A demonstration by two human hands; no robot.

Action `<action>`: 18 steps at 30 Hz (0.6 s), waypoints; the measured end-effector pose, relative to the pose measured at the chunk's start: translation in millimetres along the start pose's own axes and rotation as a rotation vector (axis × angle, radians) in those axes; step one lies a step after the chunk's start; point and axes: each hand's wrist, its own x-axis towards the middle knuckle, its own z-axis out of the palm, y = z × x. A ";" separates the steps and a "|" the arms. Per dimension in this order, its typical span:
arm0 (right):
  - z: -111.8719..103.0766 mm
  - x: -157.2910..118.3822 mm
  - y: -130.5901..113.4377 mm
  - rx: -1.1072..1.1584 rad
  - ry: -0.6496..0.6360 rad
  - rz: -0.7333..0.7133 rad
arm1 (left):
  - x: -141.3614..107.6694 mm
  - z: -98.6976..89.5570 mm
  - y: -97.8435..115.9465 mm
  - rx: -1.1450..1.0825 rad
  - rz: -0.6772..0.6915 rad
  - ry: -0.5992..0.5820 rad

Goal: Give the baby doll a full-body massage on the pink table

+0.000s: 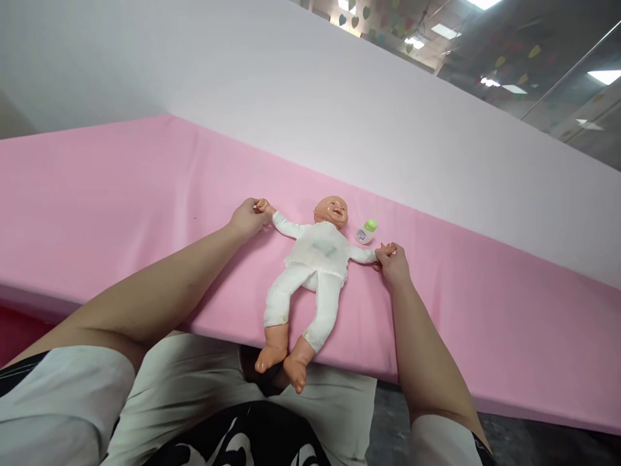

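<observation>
A baby doll [317,249] with a white cloth body lies on its back on the pink padded surface [145,194], its bare plastic feet hanging past the front edge. My left hand [248,219] is closed around the doll's hand on the left side of the view. On the other side, my right hand [395,264] pinches the doll's other hand between thumb and fingers. Both doll arms are stretched out sideways. Close to the doll's head and my right hand lies a small bottle [366,232] with a green cap and a printed label.
Behind the pink surface rises a white wall [291,84], with a glass pane [485,71] above it showing heart stickers and ceiling lights. My legs [194,382] are against the front edge. Dark floor [392,421] shows at the lower right.
</observation>
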 end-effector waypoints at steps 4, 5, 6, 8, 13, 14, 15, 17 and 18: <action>9.3 -19.1 -19.0 0.081 0.048 -0.285 | -12.9 5.8 11.7 -0.080 0.139 0.014; 12.9 -26.9 -24.8 0.082 0.039 -0.367 | -19.7 8.4 17.0 -0.045 0.200 0.016; 17.1 -35.4 -30.4 0.052 0.041 -0.435 | -27.9 11.6 22.7 -0.002 0.271 0.011; 26.3 -52.7 -39.8 -0.051 0.011 -0.558 | -46.7 19.7 33.1 0.083 0.388 -0.013; 46.6 -77.0 -47.8 -0.382 -0.243 -0.912 | -80.9 38.3 40.2 0.432 0.834 -0.260; 49.2 -77.9 -47.0 -0.440 -0.287 -0.962 | -83.3 40.0 38.7 0.505 0.895 -0.325; 51.4 -77.9 -46.0 -0.484 -0.318 -0.998 | -84.4 41.0 36.9 0.574 0.928 -0.371; 54.1 -76.8 -43.6 -0.534 -0.350 -1.032 | -84.3 41.8 33.6 0.682 0.945 -0.418; 54.9 -76.2 -42.7 -0.540 -0.353 -1.039 | -83.7 41.9 32.4 0.708 0.945 -0.426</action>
